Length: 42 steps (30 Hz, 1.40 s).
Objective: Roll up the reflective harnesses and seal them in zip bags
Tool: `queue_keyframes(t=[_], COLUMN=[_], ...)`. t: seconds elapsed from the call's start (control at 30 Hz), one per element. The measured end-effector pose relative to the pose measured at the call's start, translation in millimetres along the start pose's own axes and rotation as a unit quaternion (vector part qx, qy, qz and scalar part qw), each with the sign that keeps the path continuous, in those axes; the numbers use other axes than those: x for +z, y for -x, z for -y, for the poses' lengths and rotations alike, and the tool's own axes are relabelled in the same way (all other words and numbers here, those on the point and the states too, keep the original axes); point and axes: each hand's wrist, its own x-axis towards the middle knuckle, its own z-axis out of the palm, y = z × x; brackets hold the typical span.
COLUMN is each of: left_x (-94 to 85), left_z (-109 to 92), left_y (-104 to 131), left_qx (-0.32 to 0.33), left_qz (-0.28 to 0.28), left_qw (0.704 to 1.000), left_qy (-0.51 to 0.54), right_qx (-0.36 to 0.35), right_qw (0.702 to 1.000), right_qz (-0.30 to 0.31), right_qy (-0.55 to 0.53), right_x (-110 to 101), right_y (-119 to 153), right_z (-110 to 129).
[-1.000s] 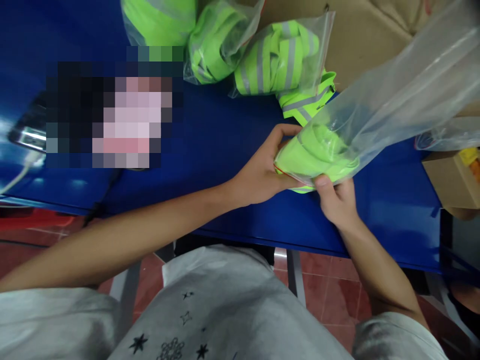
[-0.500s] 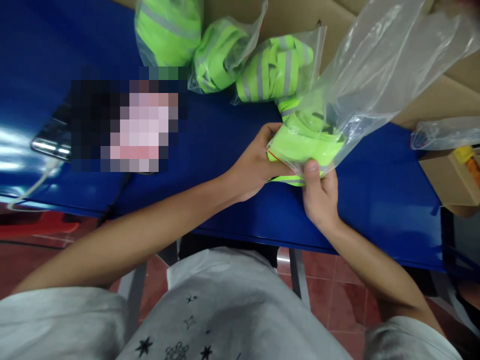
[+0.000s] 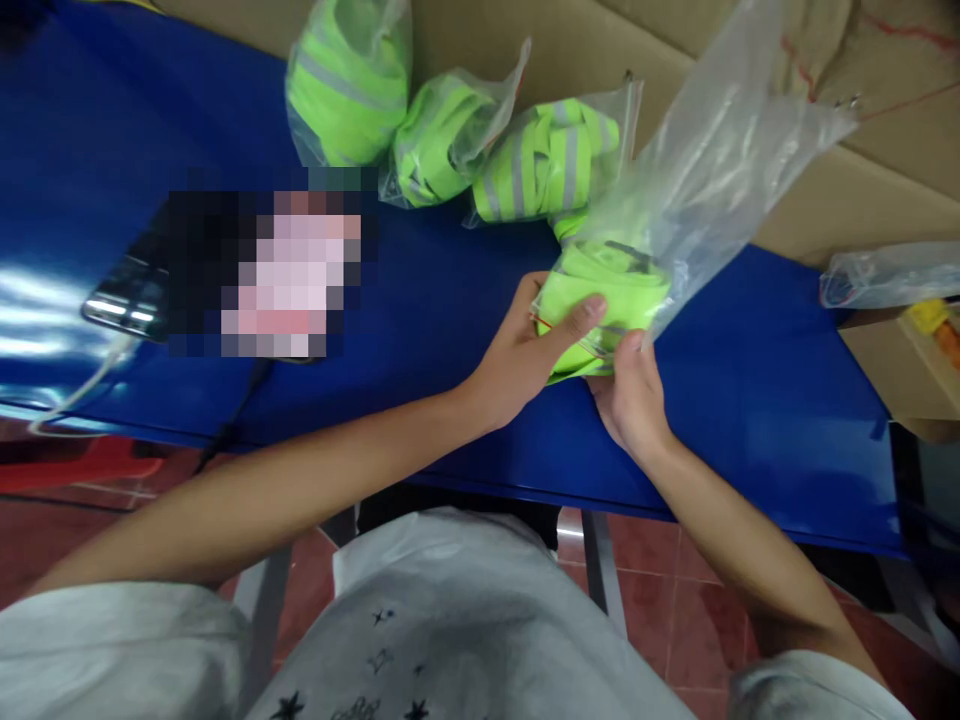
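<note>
Clear crinkly plastic bag (image 3: 712, 170) over matt neon cloth vest (image 3: 600, 295) (grey shiny stripes); glossy blue table (image 3: 420, 290); rough cardboard (image 3: 862, 190).

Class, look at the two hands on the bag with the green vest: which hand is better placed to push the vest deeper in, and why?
Probably the left hand: its thumb lies across the folded vest at the bag's mouth. The right hand grips the clear bag from below.

Over a glossy blue table (image 3: 420, 300), the left hand (image 3: 525, 350) and right hand (image 3: 630, 400) are gripping a folded neon-green garment (image 3: 600, 300) inside a clear plastic bag (image 3: 712, 170). Three more bagged neon-green reflective vests (image 3: 450, 140) are lying just behind, against brown cardboard (image 3: 862, 180).
</note>
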Motion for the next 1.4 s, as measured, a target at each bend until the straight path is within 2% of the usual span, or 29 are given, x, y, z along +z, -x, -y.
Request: queue_keyframes(t=[0.1, 0.2, 0.33, 0.47, 0.63, 0.7, 0.8, 0.93, 1.03, 1.1, 1.23, 1.4], left_x=[0.7, -2.0, -7.5, -13.9, -13.2, -10.6, -8.2, -6.8, -4.3, -2.8, -2.2, -0.7], left_z=[-6.9, -12.7, -16.1, -18.6, -27.2, -31.1, -32.7, -22.0, -9.5, -3.2, 6.0, 21.5], left_y=[-2.5, -3.8, -4.4, -8.0, -10.4, -8.8, -5.7, -3.9, -4.7, -5.9, -9.1, -10.7], left_qx=[0.051, 0.080, 0.103, 0.128, 0.087, 0.089, 0.055, -0.017, -0.038, -0.038, 0.003, 0.075], left_qz=[-0.010, -0.008, 0.023, 0.034, 0.037, 0.040, 0.072, 0.137, 0.127, 0.108, 0.079, 0.095], left_qw=[0.999, 0.997, 0.990, 0.972, 0.983, 0.987, 0.990, 0.989, 0.991, 0.993, 0.996, 0.989], left_qy=[0.016, -0.003, -0.092, -0.192, -0.156, -0.130, -0.112, -0.061, -0.033, -0.041, -0.050, -0.080], right_qx=[0.087, 0.116, 0.074, 0.018, -0.057, -0.059, -0.041, 0.001, 0.029, 0.061, 0.143, 0.164], right_qw=[0.992, 0.987, 0.993, 0.999, 0.997, 0.995, 0.997, 0.999, 0.993, 0.988, 0.967, 0.954], right_qz=[0.056, 0.070, 0.020, -0.009, 0.025, 0.045, 0.051, -0.004, -0.068, -0.070, -0.033, -0.059], right_qy=[-0.071, -0.090, -0.094, -0.031, 0.043, 0.064, 0.041, -0.037, -0.094, -0.125, -0.208, -0.243], right_x=[6.1, 9.4, 5.6, -8.8, -18.7, -19.2, -19.3, -15.1, -7.7, -3.3, -1.4, -8.7], right_y=[0.0, 0.8, 1.6, 0.4, 1.8, 3.9, 5.0, 0.9, -2.7, -3.7, -3.8, -4.0], right_z=[7.9, 12.1, 9.5, 5.0, 12.9, 17.3, 20.0, 20.9, 23.1, 24.4, 22.5, 17.5])
